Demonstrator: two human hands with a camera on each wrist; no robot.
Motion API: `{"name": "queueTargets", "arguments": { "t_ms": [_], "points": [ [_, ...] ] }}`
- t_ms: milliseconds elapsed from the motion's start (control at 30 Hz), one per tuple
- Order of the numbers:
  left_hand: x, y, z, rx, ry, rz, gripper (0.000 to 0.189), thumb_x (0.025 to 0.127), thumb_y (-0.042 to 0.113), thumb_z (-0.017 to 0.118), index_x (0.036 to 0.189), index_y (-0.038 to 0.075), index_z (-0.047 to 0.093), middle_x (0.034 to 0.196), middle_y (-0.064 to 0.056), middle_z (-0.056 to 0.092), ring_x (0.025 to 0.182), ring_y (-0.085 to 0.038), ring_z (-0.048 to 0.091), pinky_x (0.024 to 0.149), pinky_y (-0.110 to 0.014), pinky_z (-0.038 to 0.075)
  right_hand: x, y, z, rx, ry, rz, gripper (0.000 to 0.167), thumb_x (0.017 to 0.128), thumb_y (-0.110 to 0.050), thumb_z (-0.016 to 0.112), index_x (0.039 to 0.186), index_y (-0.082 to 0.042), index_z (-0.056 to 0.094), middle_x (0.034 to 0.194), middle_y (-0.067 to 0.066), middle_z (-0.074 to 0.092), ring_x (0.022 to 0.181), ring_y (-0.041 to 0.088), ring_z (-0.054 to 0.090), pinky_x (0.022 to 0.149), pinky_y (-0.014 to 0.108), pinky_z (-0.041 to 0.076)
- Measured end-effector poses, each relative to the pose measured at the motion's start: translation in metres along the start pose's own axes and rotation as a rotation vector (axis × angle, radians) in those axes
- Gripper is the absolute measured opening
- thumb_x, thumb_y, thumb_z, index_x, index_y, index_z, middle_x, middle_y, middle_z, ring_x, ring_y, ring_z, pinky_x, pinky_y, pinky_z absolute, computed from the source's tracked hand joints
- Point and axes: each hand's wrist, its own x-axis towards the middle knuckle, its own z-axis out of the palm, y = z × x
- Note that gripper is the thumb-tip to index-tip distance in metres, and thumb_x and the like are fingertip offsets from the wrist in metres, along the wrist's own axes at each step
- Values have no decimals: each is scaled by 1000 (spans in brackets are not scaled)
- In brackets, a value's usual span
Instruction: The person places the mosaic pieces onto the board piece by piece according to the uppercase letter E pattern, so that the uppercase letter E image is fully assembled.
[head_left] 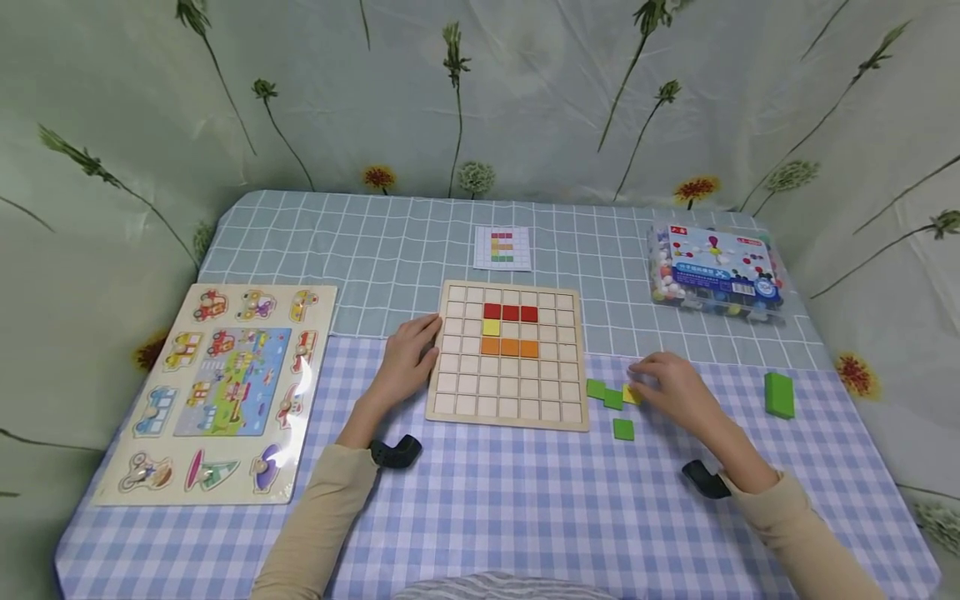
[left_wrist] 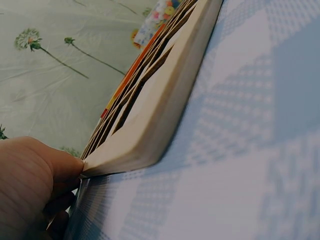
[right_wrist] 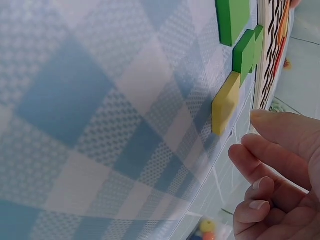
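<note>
My left hand [head_left: 405, 358] rests against the left edge of a wooden grid board [head_left: 510, 423], its thumb [left_wrist: 65, 162] touching the edge. Set in the board are a row of red tiles [head_left: 510, 313], one yellow tile [head_left: 491, 327] below it and a row of orange tiles [head_left: 510, 347]. Off the board's right side, my right hand [head_left: 677, 396] hovers beside a loose yellow tile [right_wrist: 226, 104], thumb and forefinger apart with nothing between them. Several green tiles, one of them a lone green tile [head_left: 623, 429], lie around the yellow one on the checked cloth.
A printed pattern card [head_left: 483, 260] lies behind the board. At the left is a vehicle puzzle board [head_left: 311, 425]. A clear box of colored balls [head_left: 720, 271] stands at the back right, and a green block [head_left: 779, 395] sits at the far right.
</note>
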Motion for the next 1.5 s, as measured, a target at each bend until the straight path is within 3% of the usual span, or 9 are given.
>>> {"name": "queueTargets", "arguments": {
  "t_ms": [500, 833, 1167, 1500],
  "points": [
    [0, -1, 0, -1, 0, 0, 46, 91, 8, 52, 135, -2, 48, 139, -19, 49, 128, -40, 43, 96, -59, 35, -12, 4, 6, 30, -23, -14, 26, 76, -11, 74, 98, 2, 72, 92, 14, 68, 87, 31, 62, 76, 46, 50],
    [0, -1, 0, -3, 6, 5, 46, 90, 8, 53, 135, -2, 48, 139, -19, 49, 127, -40, 44, 95, -59, 36, -10, 6, 8, 0, 17, -54, 21, 74, -10, 75, 92, 1, 73, 87, 13, 69, 84, 29, 63, 74, 43, 51],
    [-1, -2, 0, -1, -1, 8, 46, 91, 9, 52, 135, -2, 47, 140, -19, 48, 127, -40, 43, 95, -59, 35, 4, -4, 0, -18, 41, -105, 21, 74, -8, 74, 93, 0, 73, 85, 10, 68, 82, 26, 62, 73, 41, 51],
    [0, -1, 0, 7, -8, 2, 45, 92, 9, 51, 136, -2, 47, 140, -18, 48, 129, -39, 42, 97, -59, 35, 29, -32, 10, 40, 54, -230, 21, 74, -8, 75, 93, 0, 73, 86, 10, 68, 81, 24, 61, 71, 38, 50]
  ]
}}
